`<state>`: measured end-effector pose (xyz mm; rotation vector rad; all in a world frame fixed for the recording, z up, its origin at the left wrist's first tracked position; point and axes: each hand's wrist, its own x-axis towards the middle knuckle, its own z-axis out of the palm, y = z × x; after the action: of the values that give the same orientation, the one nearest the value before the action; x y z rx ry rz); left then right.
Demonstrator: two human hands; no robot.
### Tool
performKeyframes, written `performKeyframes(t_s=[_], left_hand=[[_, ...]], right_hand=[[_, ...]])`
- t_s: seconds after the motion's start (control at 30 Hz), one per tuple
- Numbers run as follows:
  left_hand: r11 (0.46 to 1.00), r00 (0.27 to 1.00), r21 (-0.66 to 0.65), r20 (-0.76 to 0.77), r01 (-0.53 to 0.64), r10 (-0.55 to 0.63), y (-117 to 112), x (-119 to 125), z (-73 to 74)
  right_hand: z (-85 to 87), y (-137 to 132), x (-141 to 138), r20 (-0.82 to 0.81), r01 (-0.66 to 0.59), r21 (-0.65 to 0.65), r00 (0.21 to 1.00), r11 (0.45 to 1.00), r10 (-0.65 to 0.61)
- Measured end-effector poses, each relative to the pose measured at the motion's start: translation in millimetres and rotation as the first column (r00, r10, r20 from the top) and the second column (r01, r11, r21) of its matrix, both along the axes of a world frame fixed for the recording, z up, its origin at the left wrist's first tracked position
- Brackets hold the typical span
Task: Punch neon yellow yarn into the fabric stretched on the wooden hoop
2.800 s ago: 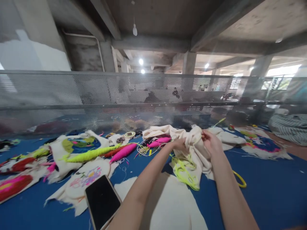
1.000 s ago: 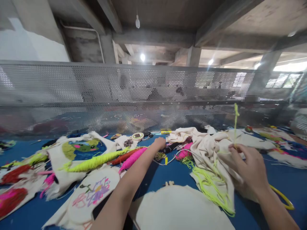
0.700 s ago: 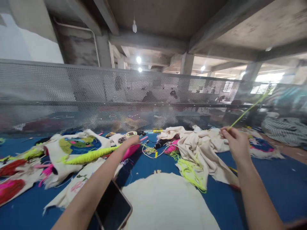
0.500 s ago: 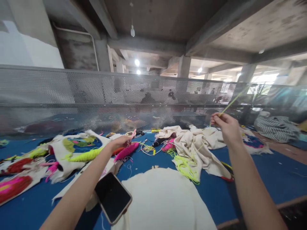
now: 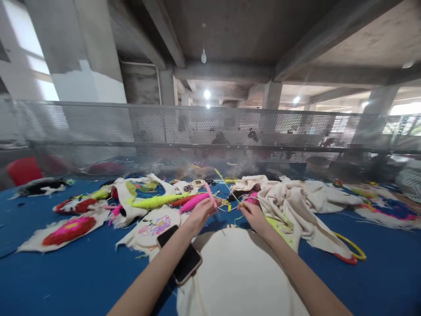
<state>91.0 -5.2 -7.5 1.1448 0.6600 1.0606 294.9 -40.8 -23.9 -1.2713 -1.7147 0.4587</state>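
Note:
My left hand (image 5: 201, 212) is closed round a thin pink tool (image 5: 210, 195) that points up and away. My right hand (image 5: 253, 215) pinches a yellow-green yarn strand (image 5: 226, 186) which slants up to the left towards the pink tool's tip. Both hands hover close together above the far edge of a round cream fabric hoop (image 5: 237, 272) lying in front of me. A black phone (image 5: 182, 256) lies under my left forearm on the blue table (image 5: 59, 272).
Crumpled cream cloth (image 5: 296, 202) with yellow-green yarn lies to the right, a yellow and red hoop (image 5: 351, 250) beside it. Yarn skeins (image 5: 158, 201) and embroidered pieces (image 5: 69, 228) spread to the left. A perforated metal screen (image 5: 98, 131) closes the table's far side.
My left hand reached to the yarn pile, picked up the pink tool and came back. My right hand, which had pulled the yarn up to the right, lowered to meet it.

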Motion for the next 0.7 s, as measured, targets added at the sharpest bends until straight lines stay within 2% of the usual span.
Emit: performKeyframes(t_s=[0.13,0.37,0.47,0.7], left_hand=[[0.999,0.997,0.033,0.079,-0.005,0.003,5.6,-2.9,-9.9],[0.988,0.992,0.145,0.125,-0.046,0.027,2.5,-2.6,-4.6],[0.988,0.990,0.152,0.138,-0.032,0.011,2.2,-4.7,-1.8],[0.989,0.985,0.121,0.155,-0.089,0.070,12.6,-14.3,0.7]], right_hand=[[-11.3,-11.3,-0.4,0.068,-0.048,-0.023,0.996,0.999,0.050],[-16.1,-21.0,-12.0,0.267,-0.078,-0.012,0.961,0.997,0.078],[-18.8,-21.3,-11.6,0.268,-0.103,-0.007,0.958,0.995,0.101],[-24.5,-16.9,-5.5,0.192,-0.110,-0.075,0.974,0.991,0.122]])
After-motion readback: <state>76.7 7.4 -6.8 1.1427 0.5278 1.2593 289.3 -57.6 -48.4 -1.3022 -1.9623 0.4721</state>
